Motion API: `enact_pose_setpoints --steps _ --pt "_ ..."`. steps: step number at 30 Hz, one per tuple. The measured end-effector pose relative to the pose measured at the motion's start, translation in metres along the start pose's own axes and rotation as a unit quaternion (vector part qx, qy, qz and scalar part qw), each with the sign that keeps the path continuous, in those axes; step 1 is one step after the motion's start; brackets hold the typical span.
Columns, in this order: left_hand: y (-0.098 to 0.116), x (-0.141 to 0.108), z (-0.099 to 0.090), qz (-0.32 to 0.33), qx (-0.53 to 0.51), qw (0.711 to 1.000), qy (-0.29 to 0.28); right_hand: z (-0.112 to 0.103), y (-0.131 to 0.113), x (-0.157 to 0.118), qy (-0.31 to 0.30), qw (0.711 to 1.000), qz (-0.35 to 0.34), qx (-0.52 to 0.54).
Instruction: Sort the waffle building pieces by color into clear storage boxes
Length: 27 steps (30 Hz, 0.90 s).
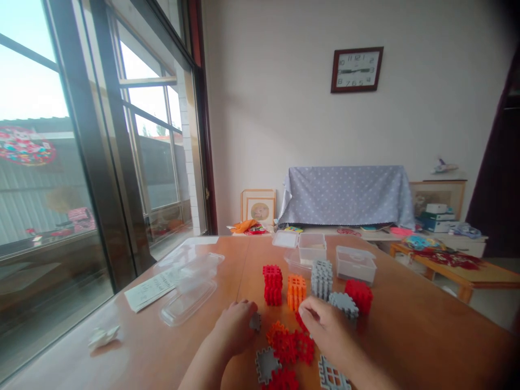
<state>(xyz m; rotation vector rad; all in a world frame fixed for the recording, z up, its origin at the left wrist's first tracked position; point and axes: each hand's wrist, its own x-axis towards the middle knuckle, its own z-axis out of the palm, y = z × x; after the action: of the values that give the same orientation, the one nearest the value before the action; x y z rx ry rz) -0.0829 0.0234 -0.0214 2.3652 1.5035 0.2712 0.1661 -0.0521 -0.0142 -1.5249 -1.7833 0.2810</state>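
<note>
My left hand curls its fingers over a small grey interlocking plastic tile, partly hidden by the fingers. My right hand is closed, thumb against the fingers, with a red tile at its fingertips, mostly covered. Between the hands lie loose red tiles and an orange tile. Closer to me are a grey solid tile and a grey window-grid tile. Beyond stand a red stack, an orange stack and a tall grey stack.
To the right sit a low grey stack and a red stack. Clear plastic boxes stand farther back. At left lie transparent lids, a written paper and a crumpled tissue. A window borders the table.
</note>
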Motion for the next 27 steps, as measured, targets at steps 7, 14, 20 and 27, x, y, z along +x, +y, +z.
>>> enact_pose_setpoints --steps 7,14,20,27 --pt "-0.001 0.002 0.001 -0.001 0.016 0.999 0.032 -0.006 0.002 -0.002 -0.014 0.994 0.047 -0.098" --pt "0.017 -0.004 -0.012 -0.008 -0.160 0.986 0.048 0.000 0.002 -0.007 -0.073 0.976 0.082 -0.186" --pt "0.049 -0.013 -0.025 0.012 -0.542 0.840 -0.018 0.001 -0.002 -0.007 -0.035 0.999 0.026 0.005" --pt "0.074 -0.009 -0.010 0.004 -0.758 0.640 -0.125 0.004 -0.007 -0.008 0.063 0.992 -0.101 0.044"
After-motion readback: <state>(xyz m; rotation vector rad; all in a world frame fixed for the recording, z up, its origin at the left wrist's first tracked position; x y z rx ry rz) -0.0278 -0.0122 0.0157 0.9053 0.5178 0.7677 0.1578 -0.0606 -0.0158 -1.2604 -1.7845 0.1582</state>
